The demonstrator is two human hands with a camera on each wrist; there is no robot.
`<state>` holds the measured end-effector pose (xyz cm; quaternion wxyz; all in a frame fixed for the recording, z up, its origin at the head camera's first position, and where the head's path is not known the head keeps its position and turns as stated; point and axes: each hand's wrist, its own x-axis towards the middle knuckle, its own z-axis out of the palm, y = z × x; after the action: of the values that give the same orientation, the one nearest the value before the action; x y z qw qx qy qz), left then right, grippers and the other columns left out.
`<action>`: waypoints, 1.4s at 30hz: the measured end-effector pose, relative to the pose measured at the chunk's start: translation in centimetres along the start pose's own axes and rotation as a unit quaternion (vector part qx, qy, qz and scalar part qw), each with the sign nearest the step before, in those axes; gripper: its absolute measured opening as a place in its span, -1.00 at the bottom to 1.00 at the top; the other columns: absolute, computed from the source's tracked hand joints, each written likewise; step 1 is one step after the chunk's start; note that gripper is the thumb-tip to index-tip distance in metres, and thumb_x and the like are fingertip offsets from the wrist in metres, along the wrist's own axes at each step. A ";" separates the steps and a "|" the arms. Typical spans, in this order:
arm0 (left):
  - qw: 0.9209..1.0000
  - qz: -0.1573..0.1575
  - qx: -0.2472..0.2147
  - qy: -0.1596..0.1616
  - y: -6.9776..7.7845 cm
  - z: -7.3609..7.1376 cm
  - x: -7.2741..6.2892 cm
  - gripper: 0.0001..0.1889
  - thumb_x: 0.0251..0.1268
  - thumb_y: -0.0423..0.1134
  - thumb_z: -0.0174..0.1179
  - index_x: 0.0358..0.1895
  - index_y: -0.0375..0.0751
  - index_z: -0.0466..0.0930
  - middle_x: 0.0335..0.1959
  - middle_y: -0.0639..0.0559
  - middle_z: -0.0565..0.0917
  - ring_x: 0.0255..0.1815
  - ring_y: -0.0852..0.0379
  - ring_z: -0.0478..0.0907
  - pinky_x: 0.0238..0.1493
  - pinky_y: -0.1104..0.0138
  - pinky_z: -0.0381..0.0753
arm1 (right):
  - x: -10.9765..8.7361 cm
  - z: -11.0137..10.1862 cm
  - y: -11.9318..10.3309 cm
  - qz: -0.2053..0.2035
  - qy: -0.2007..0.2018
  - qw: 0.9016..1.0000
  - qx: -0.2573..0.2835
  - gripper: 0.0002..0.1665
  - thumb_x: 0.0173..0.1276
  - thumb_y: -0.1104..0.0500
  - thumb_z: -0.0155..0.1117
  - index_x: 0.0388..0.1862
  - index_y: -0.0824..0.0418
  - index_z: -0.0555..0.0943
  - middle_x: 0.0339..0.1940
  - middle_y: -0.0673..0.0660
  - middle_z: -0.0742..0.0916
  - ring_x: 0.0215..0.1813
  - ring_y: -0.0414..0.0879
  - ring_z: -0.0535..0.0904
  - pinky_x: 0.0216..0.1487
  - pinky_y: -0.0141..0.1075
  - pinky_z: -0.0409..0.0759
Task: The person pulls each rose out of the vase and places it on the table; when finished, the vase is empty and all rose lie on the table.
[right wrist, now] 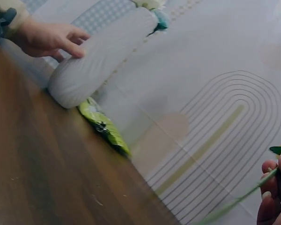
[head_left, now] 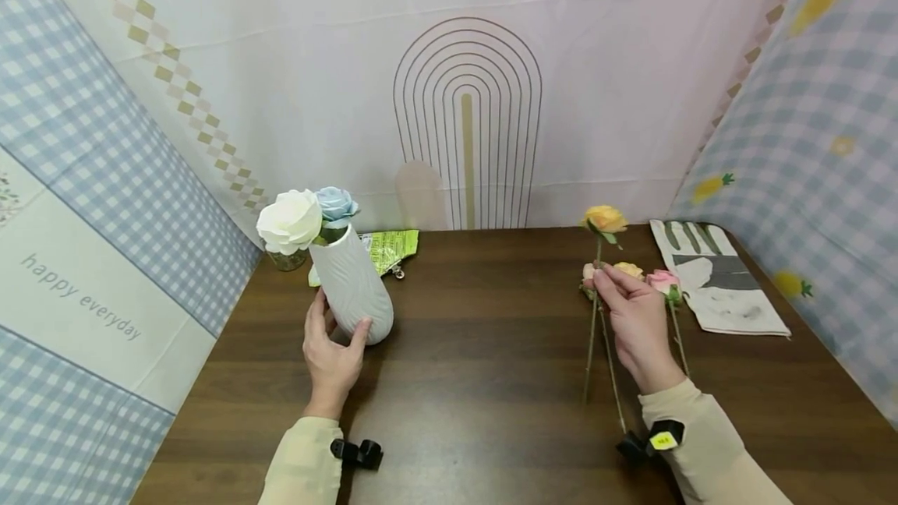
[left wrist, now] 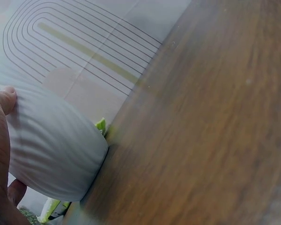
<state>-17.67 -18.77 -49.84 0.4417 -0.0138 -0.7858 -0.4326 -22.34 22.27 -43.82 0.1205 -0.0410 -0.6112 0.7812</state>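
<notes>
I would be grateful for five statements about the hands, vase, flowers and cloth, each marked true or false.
1. The left hand holds the white vase. True.
2. The right hand pinches a yellow flower by its stem. True.
3. The white vase holds only pink flowers. False: a white flower and a blue flower show at its mouth.
4. The patterned cloth lies under the white vase. False: the patterned cloth lies at the right side of the table.
5. A pink flower is to the right of the white vase. True.
</notes>
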 end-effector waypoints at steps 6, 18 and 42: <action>1.000 0.009 -0.004 0.005 1.7 -0.2 0.3 -0.12 -0.16 -0.52 0.47 0.36 -0.45 0.27 0.17 -0.39 0.45 0.00 -0.26 0.56 -0.01 0.50 0.49 | -0.3 0.9 1.4 -0.014 0.011 1.000 -0.012 -0.61 0.20 0.23 0.42 -0.03 0.41 0.65 -0.40 0.02 0.78 -0.33 -0.20 0.71 -0.32 -0.45 0.60; 1.000 -0.016 -0.014 -0.014 -0.2 -0.2 -0.2 -0.09 -0.08 -0.36 0.48 0.44 -0.22 0.23 0.25 -0.24 0.43 0.09 -0.18 0.53 0.04 0.55 0.45 | -0.2 0.3 3.4 0.037 -0.081 0.977 -0.196 -0.54 0.30 0.06 0.35 0.04 0.36 0.62 -0.26 -0.02 0.77 -0.28 -0.26 0.63 -0.35 -0.32 0.60; 1.000 0.003 0.001 0.008 0.2 0.1 0.0 -0.11 -0.18 -0.52 0.49 0.36 -0.43 0.27 0.17 -0.38 0.46 0.00 -0.27 0.56 -0.03 0.38 0.54 | 0.7 -1.0 5.4 0.044 -0.119 0.944 -0.306 -0.66 0.31 0.17 0.34 0.02 0.28 0.69 -0.07 0.21 0.74 -0.29 -0.20 0.64 -0.34 -0.36 0.63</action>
<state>-17.66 -18.62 -49.74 0.4489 -0.0121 -0.7828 -0.4307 -23.55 22.15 -49.21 -0.0058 -0.0097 -0.8281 0.5605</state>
